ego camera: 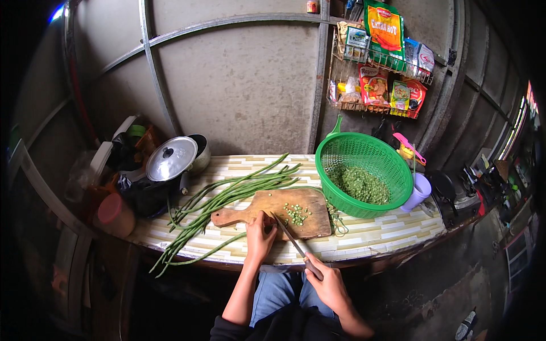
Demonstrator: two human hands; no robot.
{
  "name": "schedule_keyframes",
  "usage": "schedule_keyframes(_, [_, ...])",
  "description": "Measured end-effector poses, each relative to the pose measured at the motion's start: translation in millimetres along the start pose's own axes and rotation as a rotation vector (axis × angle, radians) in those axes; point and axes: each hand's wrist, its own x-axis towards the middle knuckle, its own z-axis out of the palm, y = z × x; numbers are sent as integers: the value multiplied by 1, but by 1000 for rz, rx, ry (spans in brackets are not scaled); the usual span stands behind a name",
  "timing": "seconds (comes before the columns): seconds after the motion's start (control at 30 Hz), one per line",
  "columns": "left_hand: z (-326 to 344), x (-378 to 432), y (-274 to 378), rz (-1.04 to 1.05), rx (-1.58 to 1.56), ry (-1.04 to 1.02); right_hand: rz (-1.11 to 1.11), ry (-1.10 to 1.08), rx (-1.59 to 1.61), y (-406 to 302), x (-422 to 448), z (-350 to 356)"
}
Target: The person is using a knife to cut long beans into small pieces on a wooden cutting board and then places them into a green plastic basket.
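Note:
On the wooden cutting board (256, 203), my left hand (259, 234) grips a long green bean (222, 246) whose tail trails off to the left over the table. My right hand (326, 281) holds a kitchen knife (291, 239) by its dark wooden handle, the blade slanting up to the board beside my left fingers. Small cut bean pieces (296, 214) lie scattered to the right of the blade. A bundle of uncut long beans (230, 196) rests behind and left of the board. Chopped beans (362, 183) fill the bottom of a green plastic colander (384, 151) at the back right.
At the back left stands a pot with a metal lid (171, 158), near a pink-lidded container (114, 209). A lilac plastic cup (418, 192) is right of the colander, before a stove (463, 198). A wire rack (362, 106) with seasoning packets hangs on the wall.

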Motion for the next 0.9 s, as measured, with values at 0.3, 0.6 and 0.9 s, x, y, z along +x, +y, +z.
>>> schedule_keyframes(0.3, [-4, 0, 1, -61, -109, -7, -19, 26, -125, 3, 9, 15])
schedule_keyframes(0.6, [-5, 0, 1, -118, -170, -2, -32, -16, -258, 9, 20, 12])
schedule_keyframes(0.9, [3, 0, 2, -104, -121, 91, -5, -17, -261, 7, -3, -12])
